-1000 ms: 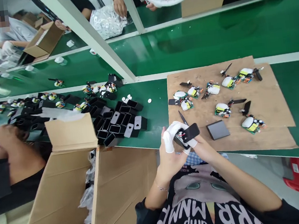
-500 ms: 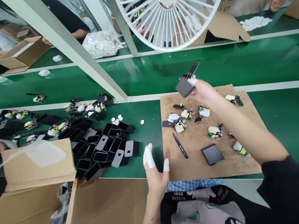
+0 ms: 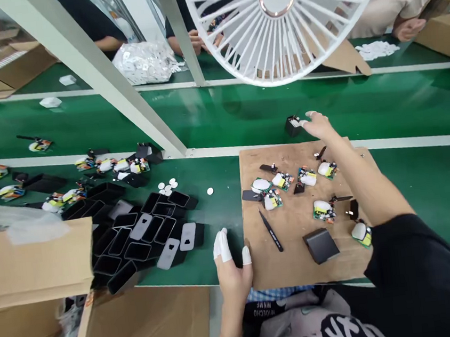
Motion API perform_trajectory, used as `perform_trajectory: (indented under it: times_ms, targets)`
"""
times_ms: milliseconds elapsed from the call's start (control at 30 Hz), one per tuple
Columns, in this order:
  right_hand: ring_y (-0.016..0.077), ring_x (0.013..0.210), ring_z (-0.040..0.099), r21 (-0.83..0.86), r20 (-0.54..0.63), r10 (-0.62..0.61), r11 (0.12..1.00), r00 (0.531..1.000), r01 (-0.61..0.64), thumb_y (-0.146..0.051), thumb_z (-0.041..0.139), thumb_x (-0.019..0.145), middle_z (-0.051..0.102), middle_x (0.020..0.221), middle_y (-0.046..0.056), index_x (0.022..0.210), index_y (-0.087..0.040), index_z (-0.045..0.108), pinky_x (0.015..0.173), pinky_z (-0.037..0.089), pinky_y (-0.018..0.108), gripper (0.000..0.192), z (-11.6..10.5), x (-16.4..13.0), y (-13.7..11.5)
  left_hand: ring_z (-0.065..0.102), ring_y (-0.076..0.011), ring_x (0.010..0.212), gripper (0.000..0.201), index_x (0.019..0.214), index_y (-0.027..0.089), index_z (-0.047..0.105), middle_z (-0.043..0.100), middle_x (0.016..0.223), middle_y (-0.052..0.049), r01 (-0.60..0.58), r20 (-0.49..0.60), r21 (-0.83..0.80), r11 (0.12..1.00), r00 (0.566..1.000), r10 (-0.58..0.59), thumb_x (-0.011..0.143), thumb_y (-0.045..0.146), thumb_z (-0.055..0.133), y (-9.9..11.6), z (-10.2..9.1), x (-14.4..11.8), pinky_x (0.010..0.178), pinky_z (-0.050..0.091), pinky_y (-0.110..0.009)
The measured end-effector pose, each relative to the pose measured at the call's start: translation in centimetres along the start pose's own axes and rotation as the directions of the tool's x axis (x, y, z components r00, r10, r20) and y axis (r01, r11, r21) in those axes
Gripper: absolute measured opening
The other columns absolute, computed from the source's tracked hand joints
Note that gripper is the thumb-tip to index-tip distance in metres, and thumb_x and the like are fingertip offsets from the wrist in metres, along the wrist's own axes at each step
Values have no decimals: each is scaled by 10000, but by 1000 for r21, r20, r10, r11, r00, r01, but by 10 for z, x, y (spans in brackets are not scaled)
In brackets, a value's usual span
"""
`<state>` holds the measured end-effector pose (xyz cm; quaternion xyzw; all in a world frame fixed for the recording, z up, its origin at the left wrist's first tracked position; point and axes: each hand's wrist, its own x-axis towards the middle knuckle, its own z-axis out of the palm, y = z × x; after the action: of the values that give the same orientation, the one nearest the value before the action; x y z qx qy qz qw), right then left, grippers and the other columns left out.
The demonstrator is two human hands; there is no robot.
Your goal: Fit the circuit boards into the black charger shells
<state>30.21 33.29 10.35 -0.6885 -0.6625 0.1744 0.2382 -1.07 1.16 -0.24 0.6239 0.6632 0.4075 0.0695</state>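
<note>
The right hand [image 3: 319, 125] is extended over the far edge of the cardboard sheet [image 3: 299, 262] to the green belt [image 3: 243, 110]. Its fingers are spread and loose, gripping nothing; the fingertips are at the black unit [image 3: 293, 124], which lies on the belt just beyond the sheet. Whether they touch the unit cannot be determined. The left hand [image 3: 231, 267] rests at the near left corner of the sheet, fingers open and empty, two of them capped with white finger cots [image 3: 221, 245]. On the sheet lie several circuit boards [image 3: 321, 209], a black tweezer [image 3: 271, 231] and a dark square housing [image 3: 320, 245]. Left of the sheet, a cluster of black casings [image 3: 143, 230] lies on the belt beside an open carton [image 3: 34, 263]. A white fan guard [image 3: 282, 20] hangs above the belt.
</note>
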Motion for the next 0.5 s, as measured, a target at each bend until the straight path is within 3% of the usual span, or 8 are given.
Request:
perform_trajectory:
  times_ms: [67, 167, 233, 367, 433, 500]
  targets:
    - [355, 1347, 453, -34, 153, -84, 995, 985, 90, -267, 631, 887, 541, 1412, 198, 1327, -90, 566, 1139, 307, 532, 479, -14, -30, 10, 469, -328, 1361, 705, 1530, 202, 274, 514, 1429, -185, -26, 7, 15, 1000, 1000, 26, 899, 277, 580, 1, 0, 0, 1095, 442, -544]
    - [338, 1373, 437, 6, 414, -234, 967, 880, 254, -176, 712, 723, 574, 1418, 116, 1319, -186, 617, 1134, 321, 450, 603, -25, -82, 18, 470, -328, 1361, 664, 1517, 192, 302, 526, 1416, -188, -56, 15, 19, 998, 998, 56, 911, 275, 560, 2, 1, 1, 1089, 446, -534]
    - [369, 1367, 436, 35, 479, -286, 951, 830, 307, -129, 736, 623, 581, 1413, 106, 1273, -232, 650, 1149, 266, 517, 664, -23, -111, 19, 466, -337, 1363, 661, 1514, 186, 309, 527, 1414, -192, -63, 24, 13, 998, 998, 63, 911, 281, 560, 3, 2, 2, 1092, 438, -545]
    - [405, 1299, 484, 108, 431, -345, 937, 834, 332, -178, 673, 672, 625, 1322, 168, 1128, -195, 706, 1149, 114, 637, 458, -10, -134, 16, 446, -348, 1376, 632, 1493, 174, 345, 508, 1431, -199, -51, 29, -6, 999, 998, 52, 914, 314, 554, 2, 2, 3, 1108, 410, -570]
    - [395, 1263, 512, 178, 361, -354, 934, 863, 309, -240, 655, 709, 657, 1243, 182, 1064, -178, 713, 1149, 136, 625, 364, -11, -137, 14, 438, -339, 1382, 610, 1481, 178, 362, 496, 1443, -196, -14, 36, -37, 999, 999, 15, 919, 323, 547, 3, -1, 2, 1115, 404, -570]
    - [377, 1230, 539, 278, 274, -339, 924, 900, 263, -330, 674, 712, 663, 1223, 178, 1110, -178, 680, 1127, 247, 593, 426, -17, -143, 9, 433, -325, 1387, 587, 1468, 184, 384, 497, 1447, -188, 54, 33, -82, 995, 998, -51, 922, 330, 541, 8, -7, 2, 1128, 394, -565]
